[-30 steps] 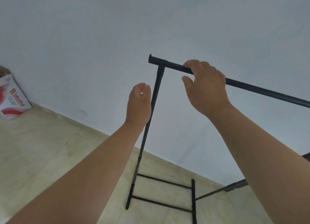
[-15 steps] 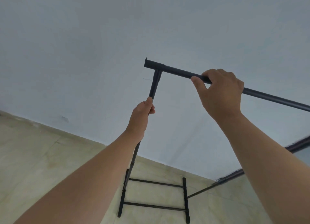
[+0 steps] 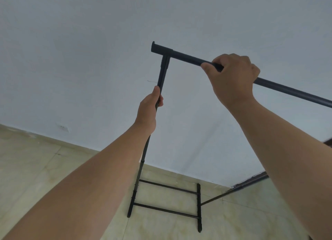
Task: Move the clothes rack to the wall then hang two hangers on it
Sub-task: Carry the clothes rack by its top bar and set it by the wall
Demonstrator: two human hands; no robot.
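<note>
The left hand (image 3: 148, 108) clenched the black metal clothes rack (image 3: 162, 74) upright; the right hand (image 3: 231, 76) gripped its top bar. Best lifted level (feet near the pale wall (image 3: 89, 51)), I judged.

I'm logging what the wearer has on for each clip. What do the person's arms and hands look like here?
Both forearms are bare as far as the frame shows, with no sleeves in view. The left hand and right hand wear no gloves, and no rings, watch or wristbands show.
</note>
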